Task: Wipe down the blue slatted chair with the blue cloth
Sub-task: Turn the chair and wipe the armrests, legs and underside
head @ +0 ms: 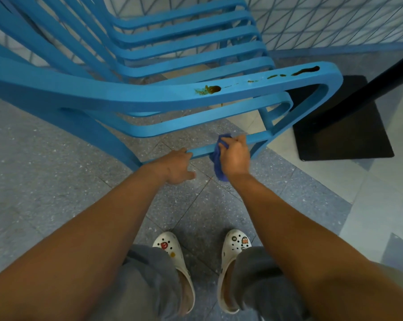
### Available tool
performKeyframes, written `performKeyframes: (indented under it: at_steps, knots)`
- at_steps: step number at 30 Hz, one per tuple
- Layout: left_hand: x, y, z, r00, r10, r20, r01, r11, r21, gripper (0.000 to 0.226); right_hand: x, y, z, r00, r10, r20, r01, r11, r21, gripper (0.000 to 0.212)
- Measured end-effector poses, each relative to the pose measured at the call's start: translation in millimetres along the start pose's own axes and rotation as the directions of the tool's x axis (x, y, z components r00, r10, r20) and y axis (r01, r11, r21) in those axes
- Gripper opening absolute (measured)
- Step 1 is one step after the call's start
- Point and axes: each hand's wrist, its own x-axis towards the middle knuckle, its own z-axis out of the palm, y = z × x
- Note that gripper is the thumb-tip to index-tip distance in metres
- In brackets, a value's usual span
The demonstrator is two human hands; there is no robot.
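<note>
Your right hand (234,156) grips the blue cloth (216,158) at centre frame, fingers curled round it and pressing it against the lowest rail (201,152) of the blue slatted chair (149,93); the rail's long axis runs from lower left to upper right, so I judge your stroke should follow that line; your left hand (175,166) sits just beside it to the left, fingertips touching the same rail, thumb spread, holding nothing, seemingly to steady the chair; the brown stains (213,89) lie on the broad top slat, above and to the right of the cloth, well apart from it and not yet wiped; your right hand is the nearer 1 to them, so the reach goes up and right; the chair fills the upper half of the frame
</note>
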Motion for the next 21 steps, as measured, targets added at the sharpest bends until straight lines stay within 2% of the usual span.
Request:
performKeyframes:
  at_steps: [4,6,8,10,12,15,18,21]
  knots:
    - [1.5,-0.3,2.4,1.000,-0.020,0.011,0.020,1.000,0.022,0.083,-5.8,-14.4,14.2,0.979,-0.162,0.126,0.173,0.982,-0.081,0.027]
    - [1.1,-0.3,1.8,1.000,-0.018,0.005,0.018,1.000,0.025,0.082,-1.0,-7.8,6.0,0.972,-0.179,0.154,0.194,0.977,-0.088,0.028]
    - [0.5,-0.1,1.0,1.000,-0.012,0.002,0.012,1.000,0.021,0.082,9.7,6.2,-10.9,0.989,-0.114,0.096,0.124,0.987,-0.102,0.026]
    - [-0.5,-0.7,0.6,1.000,-0.002,0.013,0.002,1.000,0.017,0.082,21.6,26.2,-32.8,0.998,0.054,-0.033,-0.056,0.997,-0.050,0.025]
    - [-1.4,-1.3,-0.3,1.000,0.002,0.021,-0.002,1.000,0.015,0.082,30.6,42.9,-50.6,0.971,0.189,-0.147,-0.190,0.982,0.009,0.028]
    - [-1.6,0.0,-1.5,1.000,-0.004,0.019,0.004,1.000,0.003,0.082,33.4,44.1,-57.2,0.951,0.262,-0.165,-0.254,0.965,0.068,0.025]
    - [-1.5,3.4,-2.2,1.000,-0.010,0.023,0.010,1.000,0.008,0.082,22.5,20.5,-43.9,0.978,0.168,-0.125,-0.169,0.986,-0.001,0.019]
    - [-1.1,5.1,-1.8,1.000,-0.020,0.012,0.020,1.000,0.019,0.081,6.6,1.7,-18.3,0.998,0.044,0.036,-0.042,0.997,-0.063,0.009]
